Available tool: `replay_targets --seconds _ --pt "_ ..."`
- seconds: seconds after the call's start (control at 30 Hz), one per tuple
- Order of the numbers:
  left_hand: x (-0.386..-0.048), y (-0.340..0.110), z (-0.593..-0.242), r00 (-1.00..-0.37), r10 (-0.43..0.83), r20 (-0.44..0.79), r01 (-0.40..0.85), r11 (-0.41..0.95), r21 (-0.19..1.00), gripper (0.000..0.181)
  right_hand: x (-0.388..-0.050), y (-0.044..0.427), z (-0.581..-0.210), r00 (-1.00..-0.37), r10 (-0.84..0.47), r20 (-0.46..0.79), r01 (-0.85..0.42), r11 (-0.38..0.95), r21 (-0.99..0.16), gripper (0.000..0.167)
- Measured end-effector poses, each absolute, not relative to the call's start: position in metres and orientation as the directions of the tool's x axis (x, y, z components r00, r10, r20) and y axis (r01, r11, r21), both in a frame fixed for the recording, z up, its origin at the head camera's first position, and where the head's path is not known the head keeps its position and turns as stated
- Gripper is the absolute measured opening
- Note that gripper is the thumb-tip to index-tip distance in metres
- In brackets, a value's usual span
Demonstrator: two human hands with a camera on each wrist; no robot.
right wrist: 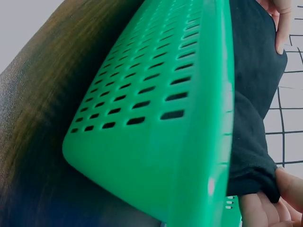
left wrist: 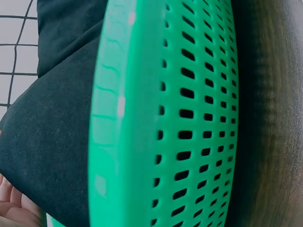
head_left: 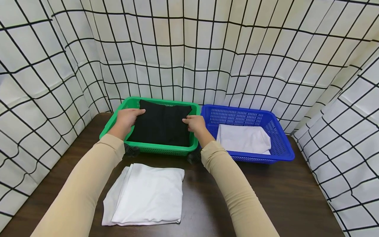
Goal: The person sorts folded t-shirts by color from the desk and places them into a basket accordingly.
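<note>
A folded black cloth point(head_left: 161, 125) lies spread within the green basket point(head_left: 163, 149), its far edge raised near the rim. My left hand point(head_left: 126, 119) pinches its upper left side, thumb on top. At the upper right side my right hand point(head_left: 195, 125) pinches it between thumb and fingers. In the right wrist view the fingers point(right wrist: 258, 210) sit under the black fabric point(right wrist: 251, 142) with the thumb over its edge. The left wrist view shows only part of the left hand point(left wrist: 19, 205) beside the cloth point(left wrist: 52, 118).
A blue basket point(head_left: 279, 136) stands right of the green one, holding a folded white cloth point(head_left: 242, 139). Another folded white cloth point(head_left: 149, 194) lies on the dark wooden table point(head_left: 284, 191) in front. White walls with a black grid point(head_left: 183, 49) enclose the back and sides.
</note>
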State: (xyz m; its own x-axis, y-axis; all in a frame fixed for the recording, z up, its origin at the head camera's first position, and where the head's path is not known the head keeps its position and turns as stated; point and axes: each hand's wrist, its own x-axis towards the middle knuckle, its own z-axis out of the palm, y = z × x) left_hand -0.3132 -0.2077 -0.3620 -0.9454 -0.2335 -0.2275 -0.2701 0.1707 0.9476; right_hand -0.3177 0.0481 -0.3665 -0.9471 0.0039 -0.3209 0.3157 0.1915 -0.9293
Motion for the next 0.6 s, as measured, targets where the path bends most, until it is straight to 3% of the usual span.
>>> replay_targets --seconds 0.6 --pt "-0.3113 -0.2038 -0.3675 -0.968 -0.121 -0.218 -0.248 0.383 0.89 0.059 -0.3172 0.0396 -0.377 -0.954 0.006 -0.3 0.295 0.202 -0.934 0.05"
